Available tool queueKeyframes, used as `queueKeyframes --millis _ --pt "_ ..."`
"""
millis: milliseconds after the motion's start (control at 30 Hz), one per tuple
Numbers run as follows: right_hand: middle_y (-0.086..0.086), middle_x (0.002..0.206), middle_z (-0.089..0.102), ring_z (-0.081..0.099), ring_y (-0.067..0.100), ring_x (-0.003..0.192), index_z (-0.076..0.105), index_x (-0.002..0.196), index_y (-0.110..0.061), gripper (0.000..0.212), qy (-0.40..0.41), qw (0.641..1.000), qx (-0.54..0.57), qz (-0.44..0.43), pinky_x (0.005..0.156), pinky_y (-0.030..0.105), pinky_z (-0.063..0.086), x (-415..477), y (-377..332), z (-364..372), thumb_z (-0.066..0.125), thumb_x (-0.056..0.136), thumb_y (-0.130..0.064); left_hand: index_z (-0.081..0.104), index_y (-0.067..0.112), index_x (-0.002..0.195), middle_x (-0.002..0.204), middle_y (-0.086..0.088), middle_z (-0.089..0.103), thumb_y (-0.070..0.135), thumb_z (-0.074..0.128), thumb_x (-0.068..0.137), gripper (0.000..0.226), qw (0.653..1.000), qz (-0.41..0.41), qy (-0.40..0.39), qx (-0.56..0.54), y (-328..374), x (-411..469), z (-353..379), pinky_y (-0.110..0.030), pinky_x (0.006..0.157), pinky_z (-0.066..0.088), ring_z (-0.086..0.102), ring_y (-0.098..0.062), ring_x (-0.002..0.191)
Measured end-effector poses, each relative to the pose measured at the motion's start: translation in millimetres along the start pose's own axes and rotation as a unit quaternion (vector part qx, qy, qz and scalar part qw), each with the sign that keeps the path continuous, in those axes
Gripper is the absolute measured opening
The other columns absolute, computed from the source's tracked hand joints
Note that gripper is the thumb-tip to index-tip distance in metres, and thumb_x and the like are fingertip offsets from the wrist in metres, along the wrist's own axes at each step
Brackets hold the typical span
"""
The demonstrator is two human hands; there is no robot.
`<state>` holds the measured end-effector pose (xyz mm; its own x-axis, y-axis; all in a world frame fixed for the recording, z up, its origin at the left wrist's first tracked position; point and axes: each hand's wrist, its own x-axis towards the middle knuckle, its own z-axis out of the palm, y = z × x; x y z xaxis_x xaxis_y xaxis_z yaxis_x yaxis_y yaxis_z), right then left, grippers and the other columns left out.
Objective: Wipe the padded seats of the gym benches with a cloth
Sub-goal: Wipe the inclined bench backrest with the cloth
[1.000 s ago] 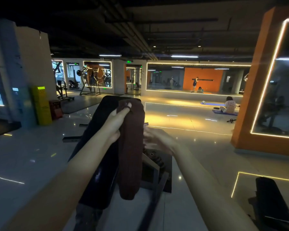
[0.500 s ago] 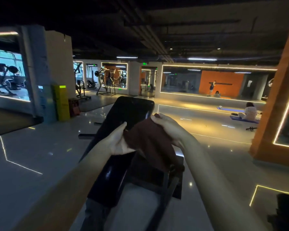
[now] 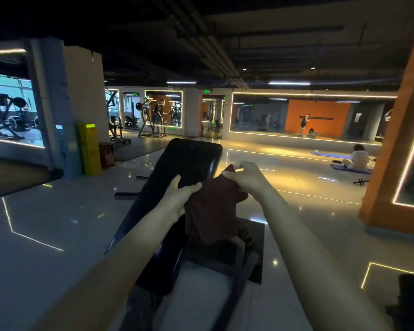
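bench – black padded seat, tilted, running away from the camera | cloth – dark brown, held up over the seat's right edge | left hand pinches its left corner | right hand pinches its top corner

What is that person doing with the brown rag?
Someone is getting ready to wipe the black padded bench. The left hand grips one edge of the brown cloth and the right hand pinches its top corner. The cloth hangs by the bench's right side and doesn't look pressed on the pad yet.
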<state>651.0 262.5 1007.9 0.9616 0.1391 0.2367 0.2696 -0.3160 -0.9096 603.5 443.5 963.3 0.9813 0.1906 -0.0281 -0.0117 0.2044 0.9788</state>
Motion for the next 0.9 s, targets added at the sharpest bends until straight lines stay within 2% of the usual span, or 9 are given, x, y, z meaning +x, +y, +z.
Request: queueKeyframes --millis 100,200,300,400,500,600,733,833,900 --pt "-0.004 0.089 0.055 0.054 0.011 0.075 0.050 0.110 -0.015 0.037 0.066 0.990 -0.116 -0.043 0.056 0.022 0.043 -3.0 10.5 0.0 0.076 0.086 -0.027 0.062 0.024 0.126 0.100 0.002 0.063 0.011 0.068 0.090 0.039 0.978 0.093 -0.005 0.185 10.9 -4.9 -6.1 -0.018 0.069 0.053 0.062 -0.008 0.088" --pt "0.003 0.093 0.067 0.064 0.022 0.085 0.057 0.103 -0.023 0.027 0.037 0.985 -0.127 -0.113 0.061 0.026 0.049 -4.6 23.7 3.9 0.077 0.085 -0.027 0.069 0.019 0.117 0.103 0.011 0.060 0.011 0.073 0.086 0.032 0.936 0.166 -0.036 0.309 18.0 -8.6 -12.6 -0.007 0.071 0.045 0.055 -0.004 0.093" --pt "-0.007 0.103 0.063 0.059 0.009 0.092 0.071 0.103 -0.027 0.024 -0.038 0.983 -0.121 -0.134 0.061 0.012 0.045 -11.5 27.4 5.5 0.081 0.081 -0.026 0.066 0.020 0.125 0.114 0.012 0.055 0.015 0.077 0.083 0.043 0.906 0.216 0.001 0.364 18.7 -9.9 -14.6 -0.014 0.085 0.040 0.049 -0.003 0.104" --pt "0.001 0.111 0.056 0.051 0.002 0.085 0.070 0.115 -0.018 0.035 -0.049 0.972 -0.177 -0.147 0.055 0.005 0.043 -13.8 31.5 9.6 0.080 0.082 -0.018 0.069 0.021 0.121 0.105 0.008 0.058 0.020 0.077 0.083 0.039 0.861 0.296 0.072 0.407 13.3 -11.0 -18.2 -0.007 0.075 0.037 0.051 -0.002 0.089" --pt "0.002 0.101 0.058 0.053 0.008 0.084 0.075 0.107 -0.020 0.020 0.021 0.961 -0.197 -0.193 0.068 0.017 0.048 -13.9 35.5 19.5 0.074 0.087 -0.020 0.074 0.025 0.109 0.095 0.009 0.059 0.028 0.075 0.084 0.024 0.822 0.340 0.112 0.443 6.8 -8.6 -25.4 -0.010 0.066 0.035 0.054 -0.005 0.084" --pt "0.001 0.107 0.052 0.047 0.014 0.103 0.075 0.106 -0.026 0.018 0.099 0.918 -0.290 -0.252 0.082 0.023 0.039 -10.3 38.3 27.5 0.070 0.090 -0.032 0.071 0.028 0.099 0.099 0.008 0.055 0.035 0.071 0.087 0.014 0.807 0.342 0.138 0.461 3.1 -3.0 -33.3 -0.023 0.069 0.040 0.051 -0.009 0.094" --pt "0.006 0.140 0.046 0.038 0.021 0.130 0.066 0.110 -0.017 0.015 0.122 0.881 -0.310 -0.336 0.105 0.026 0.031 -9.3 37.2 44.4 0.060 0.096 -0.019 0.058 0.018 0.104 0.122 0.004 0.045 0.026 0.062 0.094 0.013 0.838 0.343 0.084 0.416 2.2 8.9 -40.0 -0.024 0.089 0.035 0.042 -0.008 0.112" --pt "0.007 0.122 0.055 0.055 0.015 0.105 0.060 0.118 -0.010 0.021 0.142 0.897 -0.232 -0.349 0.086 0.015 0.041 -15.1 38.2 61.9 0.049 0.099 -0.008 0.052 0.017 0.106 0.110 0.004 0.056 0.025 0.055 0.098 0.012 0.894 0.306 0.034 0.326 3.4 14.5 -39.1 -0.020 0.078 0.039 0.054 -0.010 0.101" --pt "0.004 0.112 0.054 0.049 0.001 0.089 0.057 0.125 -0.009 0.026 0.176 0.911 -0.165 -0.335 0.076 0.006 0.038 -18.9 43.6 76.0 0.046 0.101 -0.006 0.054 0.018 0.105 0.099 0.003 0.060 0.027 0.055 0.098 0.012 0.924 0.276 0.017 0.262 -0.9 20.2 -37.7 -0.019 0.069 0.040 0.058 -0.011 0.092"
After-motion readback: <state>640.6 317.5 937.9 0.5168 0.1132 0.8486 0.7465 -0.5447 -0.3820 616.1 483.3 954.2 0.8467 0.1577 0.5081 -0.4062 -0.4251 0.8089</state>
